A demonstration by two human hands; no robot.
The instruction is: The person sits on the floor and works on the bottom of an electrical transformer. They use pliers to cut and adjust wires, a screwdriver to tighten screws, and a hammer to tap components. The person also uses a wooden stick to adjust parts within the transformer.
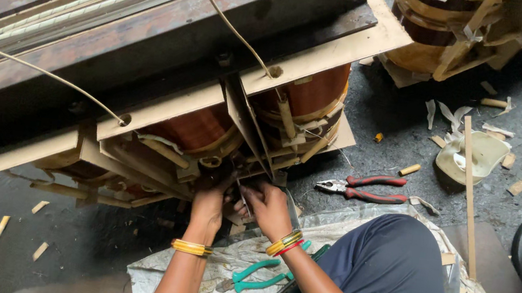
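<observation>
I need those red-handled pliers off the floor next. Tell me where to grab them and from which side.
Take the red-handled pliers by the two handles, around their middle. They lie flat on the floor with the metal nose pointing left toward the coil assembly and the handles spread slightly to the right. Coming from above on the right looks best: bare floor there, and the handles can be squeezed together in one grasp.

Both hands, left hand [207, 205] and right hand [268, 207], wedged into narrow gap under transformer frame [152, 49], between copper coils [199, 129] and protruding board strips [134, 180]. Vertical insulation sheet [247, 124] blocking upward path. Open floor to right, apart from red-handled pliers [364, 187]. Green-handled pliers [260, 275] lying just below right wrist. Knee [387, 266] closing off lower right.
</observation>
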